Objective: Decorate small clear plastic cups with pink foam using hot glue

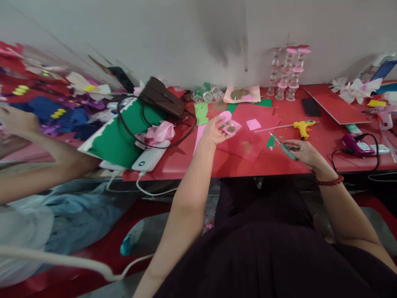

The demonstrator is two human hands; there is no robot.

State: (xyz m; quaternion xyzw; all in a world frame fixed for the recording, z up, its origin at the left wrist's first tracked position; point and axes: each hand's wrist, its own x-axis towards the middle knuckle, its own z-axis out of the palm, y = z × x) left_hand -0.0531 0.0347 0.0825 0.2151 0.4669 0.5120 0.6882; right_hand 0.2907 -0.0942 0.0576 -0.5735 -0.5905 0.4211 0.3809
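My left hand (214,131) is closed around a small clear plastic cup piece (231,128) with brownish grains inside. A pink foam disc (226,116) sits at one end of it and a pink square piece lies against the other. In my right hand (302,153) is a pair of scissors (287,150) with green handles, their pointed blades aimed left towards the middle of the table. Under the blade tips lies a green scrap (271,141). A loose pink foam square (253,124) rests on red foam sheets (245,145) between my hands.
A yellow glue gun (304,129) and dark phone (310,107) lie on the red table (325,153). Clear cup towers (288,74) stand by the wall. A brown bag (163,97) and white power bank (150,156) are left; a co-worker's arm (46,145) reaches in.
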